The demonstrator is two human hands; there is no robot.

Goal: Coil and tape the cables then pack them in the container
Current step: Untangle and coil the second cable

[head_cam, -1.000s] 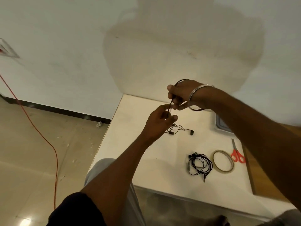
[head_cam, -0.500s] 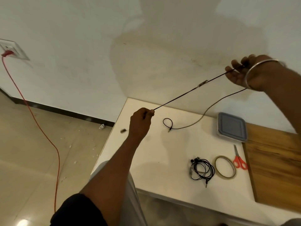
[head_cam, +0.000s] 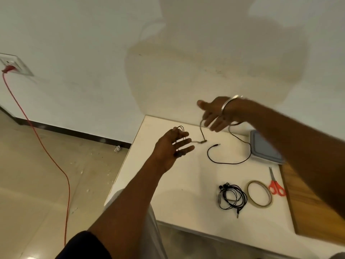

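Above the table (head_cam: 168, 193), the right hand (head_cam: 216, 114) is being swung back toward the left hand (head_cam: 168, 148), both being kept straight-fingered. The cable (head_cam: 231, 163) is being wound round the left fingers (head_cam: 183, 144), slack trailing rightward under the right hand.

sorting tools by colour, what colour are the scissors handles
Red handles on the scissors, clearest in the head view.

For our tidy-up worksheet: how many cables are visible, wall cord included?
3: an earphone cable looped on the left hand, passing the right hand, trailing onto the table; a bundled black earphone set beside the tape roll; a red cord from the wall socket.
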